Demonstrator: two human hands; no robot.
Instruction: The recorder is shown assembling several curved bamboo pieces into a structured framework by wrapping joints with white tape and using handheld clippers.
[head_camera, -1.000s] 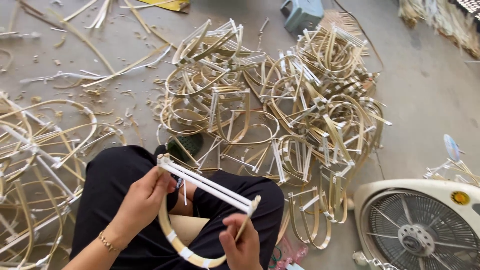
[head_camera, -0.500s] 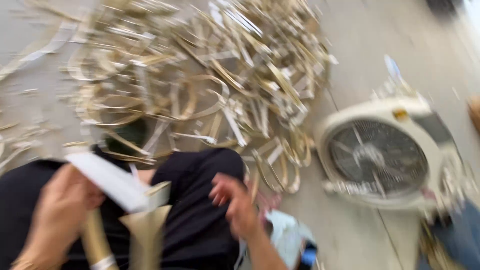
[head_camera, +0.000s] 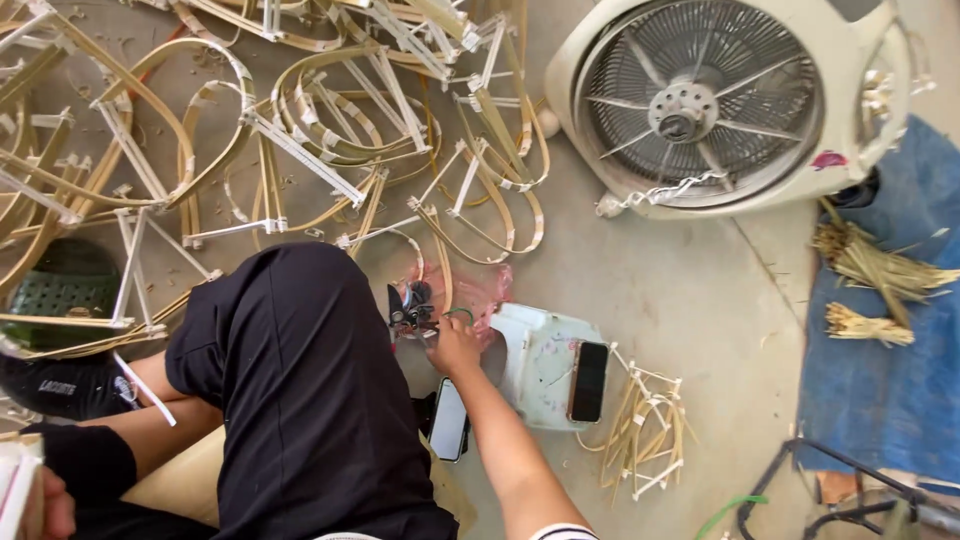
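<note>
Right hand (head_camera: 452, 345) reaches to black cutters (head_camera: 410, 308) on floor beside knee. Two phones (head_camera: 587, 380) near white tray (head_camera: 540, 350). Fan (head_camera: 700, 100) top right, bent bamboo frames (head_camera: 300, 130) piled left.

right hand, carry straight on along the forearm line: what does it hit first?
The right hand points up-left at the small dark tool lying by the pink bag; that comes first, seemingly already at the fingertips. Beyond it lie bent bamboo frames.

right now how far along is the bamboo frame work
Done: a big heap of taped bamboo frames covers the floor, with a small bundle beside the white tray. In hand: the left hand grips one frame at the picture's edge; the right hand reaches the black pliers. Left: that frame's state is cropped out.
</note>
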